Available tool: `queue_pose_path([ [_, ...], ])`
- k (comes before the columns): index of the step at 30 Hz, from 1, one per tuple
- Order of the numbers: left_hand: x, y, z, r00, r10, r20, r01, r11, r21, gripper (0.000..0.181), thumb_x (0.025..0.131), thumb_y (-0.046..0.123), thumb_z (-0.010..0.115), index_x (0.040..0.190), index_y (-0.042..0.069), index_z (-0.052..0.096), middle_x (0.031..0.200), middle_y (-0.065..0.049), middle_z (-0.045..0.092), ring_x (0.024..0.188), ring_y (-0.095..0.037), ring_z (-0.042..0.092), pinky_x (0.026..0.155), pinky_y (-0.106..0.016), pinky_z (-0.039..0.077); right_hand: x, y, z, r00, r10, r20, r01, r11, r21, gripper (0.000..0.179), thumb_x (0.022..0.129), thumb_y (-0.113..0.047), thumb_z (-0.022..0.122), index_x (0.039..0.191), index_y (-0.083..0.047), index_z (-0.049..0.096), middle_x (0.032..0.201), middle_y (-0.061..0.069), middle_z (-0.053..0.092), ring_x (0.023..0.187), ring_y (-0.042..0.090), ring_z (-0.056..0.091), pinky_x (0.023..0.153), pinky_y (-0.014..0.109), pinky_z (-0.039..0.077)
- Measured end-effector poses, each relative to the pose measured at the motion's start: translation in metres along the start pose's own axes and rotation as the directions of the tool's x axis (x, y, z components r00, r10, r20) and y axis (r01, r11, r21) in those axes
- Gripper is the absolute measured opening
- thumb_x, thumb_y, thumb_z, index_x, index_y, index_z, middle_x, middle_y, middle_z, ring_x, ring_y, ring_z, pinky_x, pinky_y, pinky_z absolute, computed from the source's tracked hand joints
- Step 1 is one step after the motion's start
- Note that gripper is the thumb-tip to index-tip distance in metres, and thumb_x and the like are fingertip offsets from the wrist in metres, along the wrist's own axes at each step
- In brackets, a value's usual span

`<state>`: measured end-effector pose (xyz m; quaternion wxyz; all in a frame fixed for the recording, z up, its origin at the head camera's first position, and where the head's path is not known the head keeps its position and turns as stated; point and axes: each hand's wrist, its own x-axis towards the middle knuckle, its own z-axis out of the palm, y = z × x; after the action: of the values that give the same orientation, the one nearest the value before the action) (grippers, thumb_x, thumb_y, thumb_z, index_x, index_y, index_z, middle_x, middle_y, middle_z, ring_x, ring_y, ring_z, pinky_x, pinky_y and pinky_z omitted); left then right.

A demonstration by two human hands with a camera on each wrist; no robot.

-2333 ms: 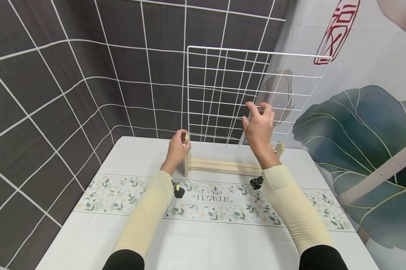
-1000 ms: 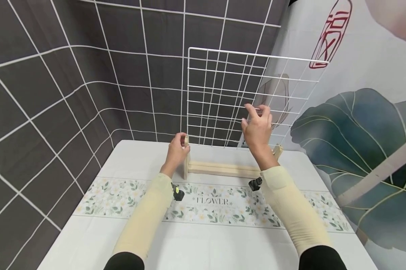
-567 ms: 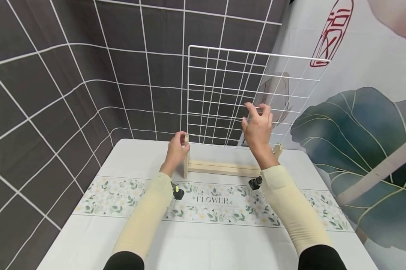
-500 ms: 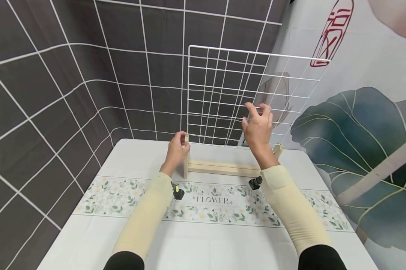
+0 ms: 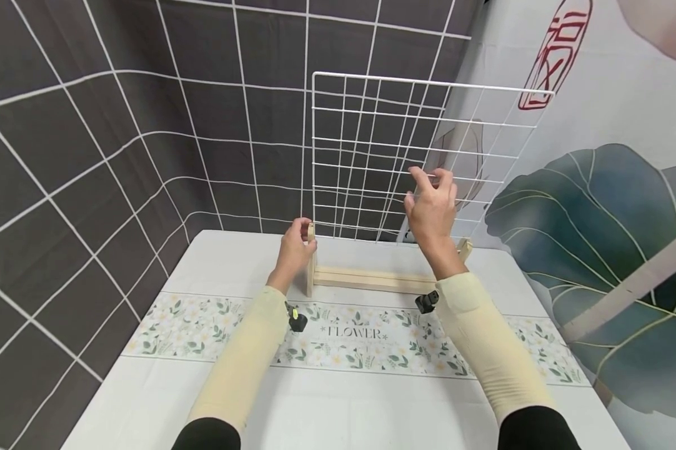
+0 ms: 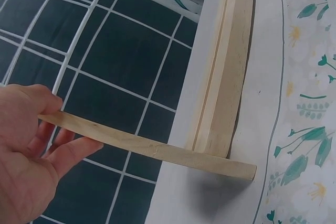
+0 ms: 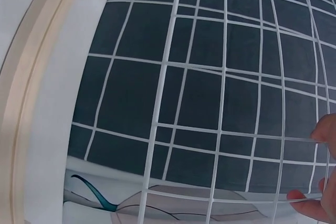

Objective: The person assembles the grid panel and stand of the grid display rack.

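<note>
A white wire grid panel [image 5: 417, 117] leans upright above a pale wooden stand. My right hand [image 5: 432, 209] holds the panel low on its right half, fingers curled about the wires; only fingertips [image 7: 326, 132] enter the right wrist view. My left hand [image 5: 293, 253] pinches the top of the stand's left upright [image 6: 152, 148] between thumb and fingers. From that upright a grooved crossbar [image 5: 377, 281] runs to the right upright [image 5: 464, 248], partly hidden behind my right forearm. The panel's edge wire [image 6: 77, 38] passes close to my left hand; whether it touches the wood I cannot tell.
The stand sits on a white-covered table [image 5: 349, 400], near its far edge. A floral printed band [image 5: 203, 325] crosses the table in front of it. Behind hangs a dark cloth [image 5: 270, 44] with white gridlines; a leaf-printed cloth [image 5: 591, 194] hangs at the right.
The panel's top edge has risen very slightly with my right hand. My left hand keeps the same grip on the upright, and the stand stays in place.
</note>
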<state>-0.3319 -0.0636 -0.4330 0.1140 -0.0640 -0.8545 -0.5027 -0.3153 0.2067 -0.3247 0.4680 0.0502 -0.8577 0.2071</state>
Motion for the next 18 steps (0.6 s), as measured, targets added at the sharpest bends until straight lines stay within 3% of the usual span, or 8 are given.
queue_pose_path([
  [18, -0.0008, 0.0019, 0.0003, 1.000, 0.003, -0.002, -0.003, 1.000, 0.018, 0.053, 0.089, -0.001, 0.065, 0.139, 0.006, 0.049, 0.124, -0.020, 0.062, 0.116, -0.034, 0.064, 0.104, -0.043, 0.054, -0.0060, 0.0018, 0.0056, 1.000, 0.027, 0.009, -0.027, 1.000, -0.011, 0.042, 0.090, -0.011, 0.069, 0.129, -0.022, 0.064, 0.130, 0.022, 0.051, 0.103, 0.044, 0.055, 0.072, 0.058, 0.055],
])
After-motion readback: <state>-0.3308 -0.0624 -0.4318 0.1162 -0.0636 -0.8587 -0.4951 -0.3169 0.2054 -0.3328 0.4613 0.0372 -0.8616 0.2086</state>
